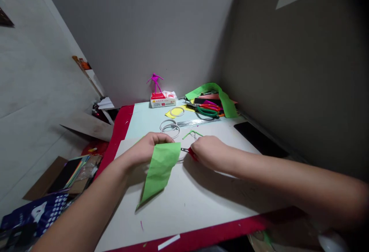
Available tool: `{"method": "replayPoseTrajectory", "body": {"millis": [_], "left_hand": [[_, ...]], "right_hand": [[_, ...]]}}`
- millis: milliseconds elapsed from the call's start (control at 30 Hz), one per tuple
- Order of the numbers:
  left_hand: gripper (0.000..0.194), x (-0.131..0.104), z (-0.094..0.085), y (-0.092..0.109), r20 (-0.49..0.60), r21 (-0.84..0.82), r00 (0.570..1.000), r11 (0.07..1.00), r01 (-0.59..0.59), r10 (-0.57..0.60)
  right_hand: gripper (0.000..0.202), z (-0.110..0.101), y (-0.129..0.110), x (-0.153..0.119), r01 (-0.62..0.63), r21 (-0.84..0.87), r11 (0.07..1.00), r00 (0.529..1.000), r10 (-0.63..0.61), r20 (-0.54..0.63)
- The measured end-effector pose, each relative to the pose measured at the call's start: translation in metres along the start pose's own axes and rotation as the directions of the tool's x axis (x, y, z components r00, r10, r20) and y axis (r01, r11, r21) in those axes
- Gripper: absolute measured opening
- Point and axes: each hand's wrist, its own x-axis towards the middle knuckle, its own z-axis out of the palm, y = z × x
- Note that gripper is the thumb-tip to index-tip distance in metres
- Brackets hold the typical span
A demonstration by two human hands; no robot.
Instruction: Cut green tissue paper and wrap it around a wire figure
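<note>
My left hand (149, 148) is closed on a strip of green paper (161, 167), whose long end hangs down toward the front left. In my right hand (209, 152) are small scissors (192, 153) with red handles, their blades pointing left at the right edge of the green paper. Just beyond my right hand lies a bent green piece (192, 132) with thin wire. Wire rings (170, 128) rest on the board behind my left hand.
Behind are a small box (163, 101) with a magenta figure (155, 82), green-handled scissors (208, 111), coloured paper and silvery wires (196, 122). A black phone-like slab (258, 138) lies at right. The table's red edge (225, 231) runs along the front.
</note>
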Motion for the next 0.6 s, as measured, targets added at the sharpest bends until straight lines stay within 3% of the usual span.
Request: {"method": "replayPoseTrajectory", "body": {"millis": [100,200,333,467,533,600], "left_hand": [[0.024,-0.005,-0.004,0.007,-0.113,0.000,0.993,1.000,-0.025,0.025],[0.026,-0.008,-0.006,0.009,-0.205,-0.002,0.978,0.999,-0.033,0.032],[0.028,-0.008,-0.007,0.007,-0.280,-0.026,0.960,0.999,-0.034,0.026],[0.036,-0.005,-0.006,0.002,-0.334,-0.055,0.942,0.998,-0.043,0.023],[0.038,-0.002,-0.007,0.000,-0.355,-0.064,0.934,0.997,-0.052,0.026],[0.038,0.000,-0.007,-0.002,-0.377,-0.071,0.926,0.996,-0.059,0.028]], "right_hand": [[0.015,0.009,-0.011,-0.009,-0.025,-0.040,0.999,1.000,0.025,-0.001],[0.015,0.004,-0.007,-0.006,-0.051,-0.064,0.997,0.999,0.050,-0.002],[0.016,-0.013,0.020,-0.003,-0.177,-0.101,0.979,0.984,0.174,-0.037],[0.019,-0.016,0.061,-0.005,-0.401,-0.153,0.903,0.916,0.393,-0.083],[0.020,-0.011,0.070,-0.010,-0.430,-0.156,0.889,0.903,0.422,-0.084],[0.022,-0.005,0.064,-0.019,-0.395,-0.139,0.908,0.918,0.385,-0.096]]}}
